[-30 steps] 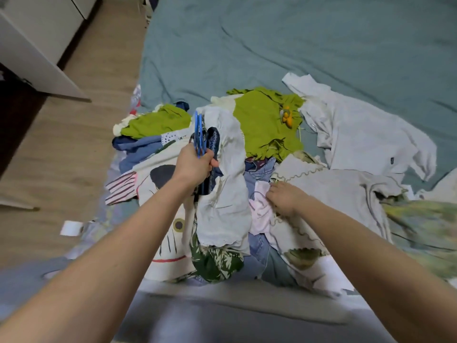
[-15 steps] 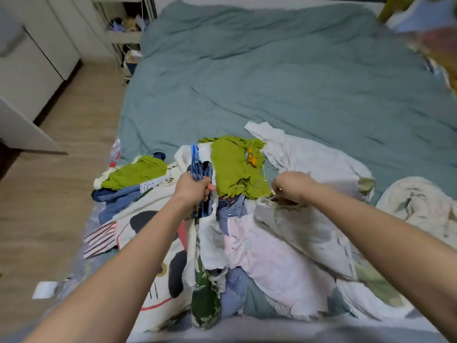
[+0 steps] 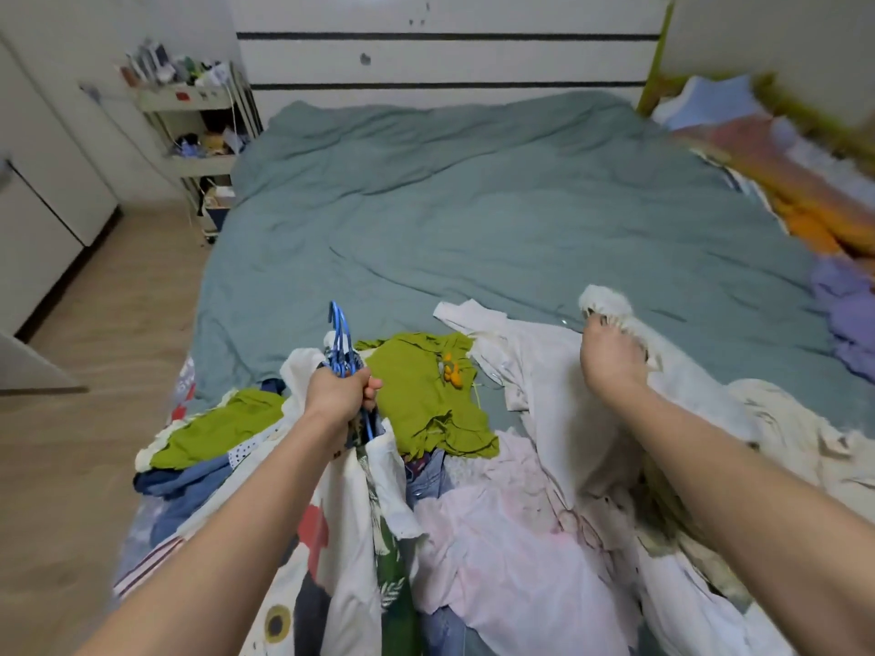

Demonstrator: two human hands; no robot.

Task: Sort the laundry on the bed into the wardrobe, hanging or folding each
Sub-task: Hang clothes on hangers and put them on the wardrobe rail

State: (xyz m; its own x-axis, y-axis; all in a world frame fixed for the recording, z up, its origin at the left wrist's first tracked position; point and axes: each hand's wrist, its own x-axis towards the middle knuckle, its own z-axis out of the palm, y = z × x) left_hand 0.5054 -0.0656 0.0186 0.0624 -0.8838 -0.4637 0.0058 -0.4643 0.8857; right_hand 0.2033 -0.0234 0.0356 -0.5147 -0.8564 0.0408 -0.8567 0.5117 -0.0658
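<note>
My left hand (image 3: 341, 395) keeps its grip tight round the bunch of blue plastic hangers (image 3: 342, 345) above the mixed laundry pile (image 3: 473, 513) on the teal-sheeted bed (image 3: 473, 220). My right hand (image 3: 611, 357), down in the pile a second ago, now pinches a frilled white garment (image 3: 606, 305) lifted clear: next to hang.

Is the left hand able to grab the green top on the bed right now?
Probably not yet. The left hand lies right beside the green top with nothing between them, but its grip is already full of blue hangers and hanging clothes.
</note>
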